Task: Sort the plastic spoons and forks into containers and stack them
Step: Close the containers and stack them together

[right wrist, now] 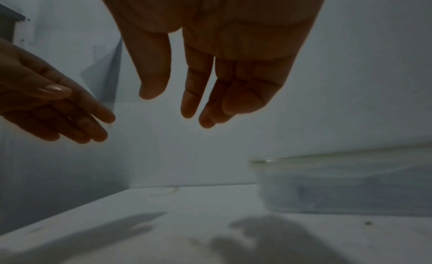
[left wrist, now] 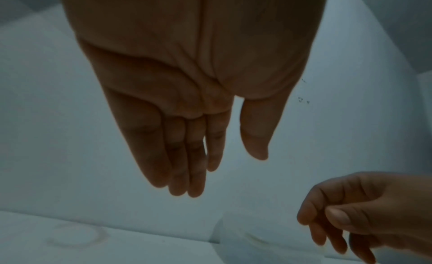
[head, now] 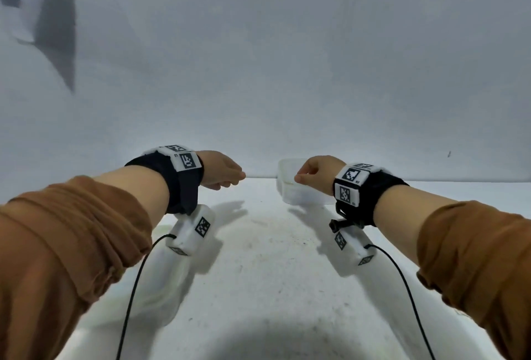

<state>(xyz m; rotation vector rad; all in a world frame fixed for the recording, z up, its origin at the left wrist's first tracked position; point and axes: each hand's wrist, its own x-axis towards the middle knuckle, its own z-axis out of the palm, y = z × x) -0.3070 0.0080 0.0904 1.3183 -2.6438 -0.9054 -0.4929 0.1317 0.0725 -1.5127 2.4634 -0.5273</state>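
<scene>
Containers are hard to make out against the white table (head: 273, 259): going left to right, a pale translucent one (head: 161, 282) seems to lie under the left forearm near the table's front-left, though blur makes it uncertain, and a clearer translucent tub (head: 290, 187) stands at the far edge by the wall, just beside the right hand. No spoons or forks show in any view.

Over the table hovers the left hand (head: 221, 171), fingers loosely extended and close together, holding nothing. The right hand (head: 317, 173) hangs relaxed above the near rim of the tub, fingers slack and empty, not touching it.

I judge the risk to lie in the poor contrast: white-on-white plastic could be misjudged, and a careless forearm or a trailing wrist cable (head: 135, 288) could knock or drag the near container.

Only the black-and-white square marker codes on the wristbands (head: 186, 160) are visible; no brand or readable writing appears.
</scene>
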